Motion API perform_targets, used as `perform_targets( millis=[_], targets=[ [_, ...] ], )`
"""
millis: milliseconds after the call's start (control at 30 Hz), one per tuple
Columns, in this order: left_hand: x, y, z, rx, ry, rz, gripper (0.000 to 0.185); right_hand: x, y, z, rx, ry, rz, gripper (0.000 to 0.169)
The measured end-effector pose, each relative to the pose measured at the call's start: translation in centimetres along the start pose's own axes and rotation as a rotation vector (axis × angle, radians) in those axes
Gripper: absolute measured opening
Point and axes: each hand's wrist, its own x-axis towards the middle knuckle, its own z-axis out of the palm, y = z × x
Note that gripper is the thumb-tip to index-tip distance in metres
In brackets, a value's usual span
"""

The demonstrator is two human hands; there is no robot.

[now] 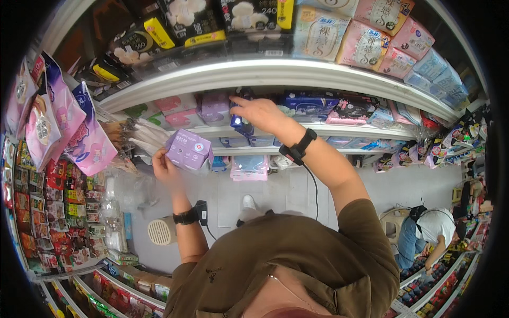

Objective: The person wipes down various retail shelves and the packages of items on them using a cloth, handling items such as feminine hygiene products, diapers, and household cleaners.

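In my left hand [165, 167] is a purple soft pack of sanitary pads [189, 149], held by its lower left side in front of the shelf. My right hand [256, 112] reaches into the middle shelf, its fingers over a dark blue pack [241, 125] that stands narrow side out. Whether the fingers grip that pack or only touch it, I cannot tell. Left of it on the same shelf stands a lilac pack [214, 108], beside pink packs [183, 117]. To the right lies a wider navy pack [310, 104].
Above, the white shelf edge [270, 73] curves over my hands. Large pouches [93, 131] hang at left. A beige plastic stool [161, 231] stands on the floor. A person in a white top [435, 226] works at the right-hand shelves. Cables run from both my wrist devices.
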Motion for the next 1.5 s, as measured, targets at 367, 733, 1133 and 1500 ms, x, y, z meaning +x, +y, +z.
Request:
perform_targets(
  millis=[367,733,1133,1500],
  targets=[
    [4.3,-0.6,-1.7,-0.131,-0.192,0.053,0.018,0.7,-0.2,0.5,-0.082,0.21,0.259,0.036],
    [5.5,-1.6,0.4,-0.249,-0.338,0.075,0.018,0.5,-1.4,1.2,-0.213,0.287,0.524,0.031],
    [4.9,-2.2,0.2,-0.256,-0.37,0.006,0.018,2.2,-0.4,2.5,-0.32,0.124,0.588,0.022],
    [4.9,-2.2,0.9,-0.205,-0.391,-0.005,0.017,2.0,-1.0,1.4,-0.243,0.138,0.631,0.019]
  ],
)
